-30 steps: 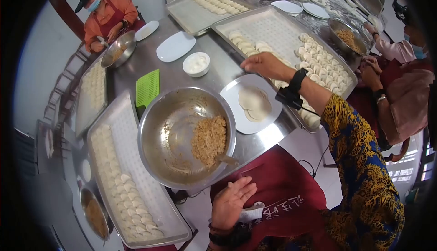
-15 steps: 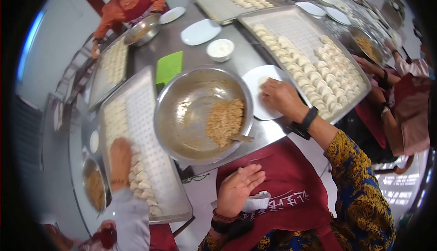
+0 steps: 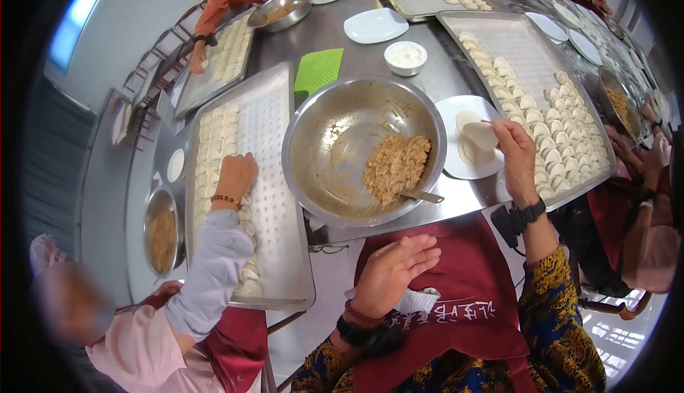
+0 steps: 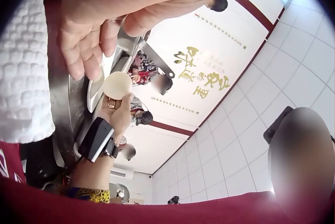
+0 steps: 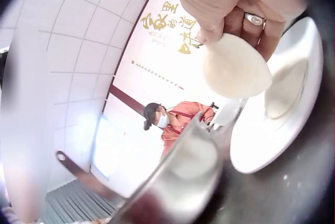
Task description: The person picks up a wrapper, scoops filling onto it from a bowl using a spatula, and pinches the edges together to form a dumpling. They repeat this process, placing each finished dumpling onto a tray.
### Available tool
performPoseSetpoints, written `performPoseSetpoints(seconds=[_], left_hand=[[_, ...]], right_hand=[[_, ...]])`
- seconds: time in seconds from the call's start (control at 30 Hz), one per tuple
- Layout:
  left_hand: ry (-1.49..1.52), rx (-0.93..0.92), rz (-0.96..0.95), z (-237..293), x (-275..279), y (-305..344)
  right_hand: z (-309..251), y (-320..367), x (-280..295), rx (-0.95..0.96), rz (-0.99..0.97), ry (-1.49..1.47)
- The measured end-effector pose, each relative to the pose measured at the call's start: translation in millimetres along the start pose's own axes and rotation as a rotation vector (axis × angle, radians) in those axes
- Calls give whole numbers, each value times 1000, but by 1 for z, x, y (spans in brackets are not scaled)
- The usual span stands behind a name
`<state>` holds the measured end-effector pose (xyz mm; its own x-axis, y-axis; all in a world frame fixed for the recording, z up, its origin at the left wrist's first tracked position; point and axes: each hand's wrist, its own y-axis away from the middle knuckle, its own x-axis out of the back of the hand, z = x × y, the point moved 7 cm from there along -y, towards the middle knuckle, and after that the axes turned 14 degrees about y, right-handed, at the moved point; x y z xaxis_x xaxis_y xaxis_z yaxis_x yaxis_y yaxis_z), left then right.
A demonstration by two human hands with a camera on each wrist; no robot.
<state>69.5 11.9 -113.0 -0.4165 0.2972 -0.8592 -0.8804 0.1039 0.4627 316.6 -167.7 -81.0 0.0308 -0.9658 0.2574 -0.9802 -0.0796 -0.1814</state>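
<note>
My right hand (image 3: 519, 158) pinches a round dough wrapper (image 3: 480, 136) by its edge, raised over a white plate (image 3: 456, 108) with more wrappers lying on it. In the right wrist view the held wrapper (image 5: 235, 69) hangs from the thumb and fingers. Palm up, my left hand (image 3: 390, 273) is held before the apron with its fingers extended and nothing on it. Between the hands and the table's far side sits a steel bowl (image 3: 313, 179) with minced filling (image 3: 397, 168) and a utensil handle (image 3: 426, 196) on its rim.
Trays of dumplings stand left (image 3: 288, 250) and right (image 3: 524, 26) of the bowl. Behind it are a green mat (image 3: 318, 70), a small white bowl (image 3: 405, 59) and a white dish (image 3: 375, 25). Another person's hand (image 3: 237, 173) reaches over the left tray.
My right hand went down to the plate and has come up with a wrapper. My left hand stays palm up. The head view has shifted, and a neighbour's arm has come over the left tray.
</note>
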Motion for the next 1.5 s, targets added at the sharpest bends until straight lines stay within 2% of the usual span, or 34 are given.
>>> performPoseSetpoints(seconds=[0.07, 0.23, 0.27, 0.4, 0.53, 0.63, 0.7, 0.93, 0.97, 1.0, 1.03, 1.07, 1.13, 1.27, 1.3, 1.37, 1.5], left_hand=[[20, 3, -2, -4, 2, -3], [0, 21, -30, -18, -3, -8], [-12, 14, -96, -18, -9, -9], [8, -60, -175, -18, -18, -7], [5, -159, -156, -12, -22, -6], [7, -235, -104, -6, -20, -4], [9, -251, -81, -4, -19, -2], [11, -288, -47, 11, -18, 13], [39, -299, -22, 14, -16, 17], [45, -304, -20, 17, -15, 20], [42, -309, -3, 20, -14, 23], [39, -312, 13, 23, -13, 26], [71, -298, 23, 28, -9, 29], [151, -280, -18, 29, -2, 32], [155, -289, -16, 30, -1, 33], [167, -299, -14, 31, 1, 33], [166, -307, 35, 34, 7, 33]], right_hand=[[0, 25, 5, -187, -22, -135], [-5, 100, -29, -413, -248, -444], [-9, 117, -39, -480, -300, -513], [-22, 148, -66, -585, -475, -665], [-28, 154, -75, -601, -481, -655], [-30, 154, -75, -532, -511, -544], [-35, 150, -71, -370, -531, -358], [-42, 141, -71, -298, -553, -232], [-45, 134, -66, -239, -455, -157], [-48, 127, -62, -179, -356, -84], [-55, 119, -56, -25, -283, 111], [-55, 113, -57, -23, -290, 113], [-89, 105, -55, 469, -121, 396], [-104, 99, -78, 578, -276, 458], [-106, 95, -81, 583, -284, 453], [-113, 93, -88, 721, -297, 576], [-115, 85, -87, 782, -357, 640]])
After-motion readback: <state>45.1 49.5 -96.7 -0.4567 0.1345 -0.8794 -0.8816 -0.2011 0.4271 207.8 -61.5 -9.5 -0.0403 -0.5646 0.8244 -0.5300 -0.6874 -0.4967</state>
